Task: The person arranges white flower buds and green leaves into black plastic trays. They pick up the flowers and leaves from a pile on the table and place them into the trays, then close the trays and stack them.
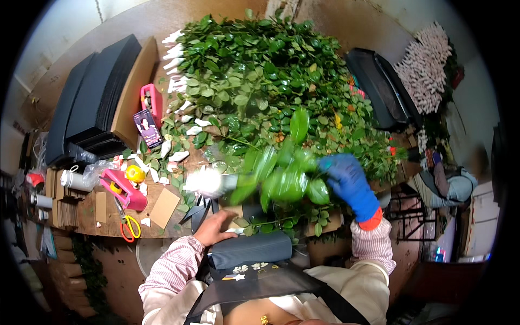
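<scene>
My right hand [346, 176], in a blue knitted glove, is closed around a leafy rose stem [287, 181] above the near side of the table. Its leaves are smeared by motion, and a white-covered head shows as a bright blur at its left end. My bare left hand [215, 228] rests low at the table's front edge, thumb apart from the fingers. Beside its thumb lies another white-covered rose head [235, 231]. Just right of that hand is a dark ribbed sheet [250, 250], curved over in front of me. Black strips [196, 214] lie beyond my left fingers.
A broad heap of leafy stems [260, 70] covers the table's far side, white heads to the left. Left stand black board stacks [103, 97], a phone [148, 129], pink tape dispensers [123, 189] and scissors [129, 223]. A black case [379, 89] borders the heap; a person [455, 184] is at right.
</scene>
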### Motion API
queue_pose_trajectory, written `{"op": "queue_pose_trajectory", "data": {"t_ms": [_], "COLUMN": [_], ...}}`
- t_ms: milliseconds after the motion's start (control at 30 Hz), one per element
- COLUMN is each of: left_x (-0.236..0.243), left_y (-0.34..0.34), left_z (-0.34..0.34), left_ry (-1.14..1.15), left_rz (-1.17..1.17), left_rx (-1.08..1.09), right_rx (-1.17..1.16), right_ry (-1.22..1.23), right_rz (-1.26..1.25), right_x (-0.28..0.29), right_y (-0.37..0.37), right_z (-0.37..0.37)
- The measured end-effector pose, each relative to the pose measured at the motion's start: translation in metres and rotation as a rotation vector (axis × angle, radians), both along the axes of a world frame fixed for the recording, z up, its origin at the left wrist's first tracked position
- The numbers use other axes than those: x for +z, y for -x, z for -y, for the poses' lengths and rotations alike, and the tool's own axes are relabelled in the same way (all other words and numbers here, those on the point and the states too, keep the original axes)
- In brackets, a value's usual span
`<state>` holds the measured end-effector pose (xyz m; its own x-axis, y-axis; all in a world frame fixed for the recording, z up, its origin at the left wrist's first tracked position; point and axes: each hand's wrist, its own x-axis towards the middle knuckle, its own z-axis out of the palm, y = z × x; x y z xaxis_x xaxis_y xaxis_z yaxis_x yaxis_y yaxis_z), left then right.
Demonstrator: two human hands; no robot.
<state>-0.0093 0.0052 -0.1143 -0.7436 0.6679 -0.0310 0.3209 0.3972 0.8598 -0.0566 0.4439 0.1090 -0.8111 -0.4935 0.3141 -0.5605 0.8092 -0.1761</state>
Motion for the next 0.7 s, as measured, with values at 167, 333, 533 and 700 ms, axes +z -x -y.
{"op": "queue_pose_trajectory", "data": {"t_ms": [167, 333, 533, 700], "left_x": [0.0, 0.014, 0.027, 0.02], "left_y": [0.001, 0.002, -0.001, 0.004], "left_z": [-0.001, -0.008, -0.011, -0.01], "left_ry": [0.031, -0.015, -0.007, 0.053], "left_rz": [0.245, 0.087, 0.105, -0.084], "left_rx": [0.123, 0.016, 0.033, 0.044], "right_rx": [-0.104, -0.17, -0.472, -0.375], "right_ry": [-0.531, -0.508, -0.091, -0.004], "right_rz": [0.565, 0.44, 0.586, 0.034], "right_x": [-0.108, -0.161, -0.127, -0.18], "right_y": [-0.067, -0.082, -0.011, 0.074], "right_z": [0.009, 0.022, 0.019, 0.051]}}
